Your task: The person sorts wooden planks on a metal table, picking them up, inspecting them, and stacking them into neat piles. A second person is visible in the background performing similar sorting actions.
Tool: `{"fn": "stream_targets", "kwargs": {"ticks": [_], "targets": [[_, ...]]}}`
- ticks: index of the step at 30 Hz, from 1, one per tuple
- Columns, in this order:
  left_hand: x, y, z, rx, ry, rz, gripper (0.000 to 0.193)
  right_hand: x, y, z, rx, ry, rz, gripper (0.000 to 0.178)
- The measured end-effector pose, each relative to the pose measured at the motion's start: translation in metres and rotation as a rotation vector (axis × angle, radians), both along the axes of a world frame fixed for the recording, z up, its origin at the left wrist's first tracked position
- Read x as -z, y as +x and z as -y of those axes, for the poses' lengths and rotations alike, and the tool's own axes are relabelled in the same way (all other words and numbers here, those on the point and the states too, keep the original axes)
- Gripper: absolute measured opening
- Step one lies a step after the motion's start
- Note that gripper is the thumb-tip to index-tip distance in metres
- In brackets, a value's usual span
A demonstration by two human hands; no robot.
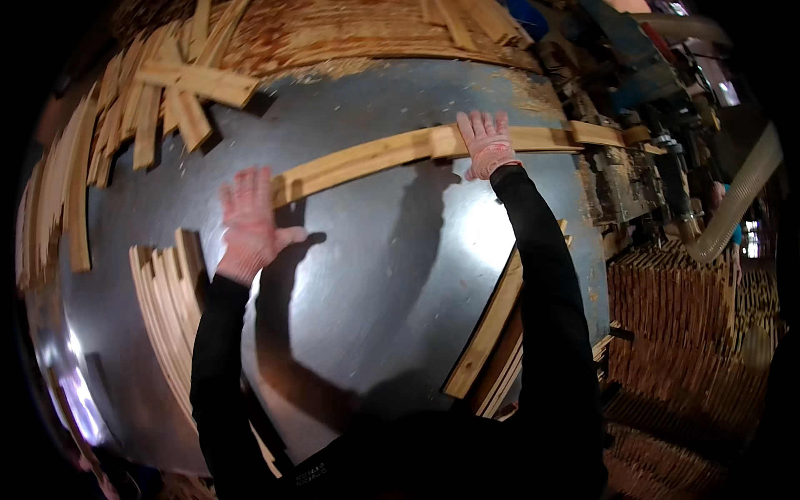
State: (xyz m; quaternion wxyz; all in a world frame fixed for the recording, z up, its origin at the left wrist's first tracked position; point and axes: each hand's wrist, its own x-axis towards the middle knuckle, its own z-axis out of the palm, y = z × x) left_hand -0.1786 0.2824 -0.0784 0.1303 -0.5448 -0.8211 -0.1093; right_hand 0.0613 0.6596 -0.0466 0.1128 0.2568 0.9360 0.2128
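Note:
A row of pale wooden strips runs end to end across the grey metal table (358,275) toward a machine at the right. My left hand (247,227), in a pinkish work glove, is open beside the left end of the nearest strip (358,164), its thumb stretched out to the right. Whether the palm touches the strip's end I cannot tell. Gloved the same way, my right hand (488,146) lies open over the joint area, fingers spread across the second strip (542,138). Farther right, a third strip (596,133) reaches into the machine.
Loose strips (196,83) lie crossed at the far left. A bundle of strips (167,292) rests by my left forearm, and more (492,333) lie under my right arm. At right stand the machine (646,154), a ribbed hose (742,196) and stacked wood (675,317).

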Motion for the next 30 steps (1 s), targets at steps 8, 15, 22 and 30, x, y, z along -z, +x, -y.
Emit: {"fn": "stream_targets", "kwargs": {"ticks": [8,15,22,30], "targets": [[0.033,0.047,-0.051,-0.104,-0.365,0.102,0.050,0.036,0.018,-0.069,-0.015,-0.219,0.025,0.088],[-0.034,0.190,0.161,-0.280,-0.492,0.432,0.074,0.004,0.008,0.019,-0.270,-0.424,0.282,0.108],[-0.110,0.354,0.339,-0.827,-0.224,1.133,0.065,0.026,0.018,0.061,-0.523,-0.488,0.241,0.085],[-0.080,0.259,0.184,-0.884,-0.042,1.720,0.045,0.012,0.029,0.265,-1.079,-0.554,0.254,0.008]]}}
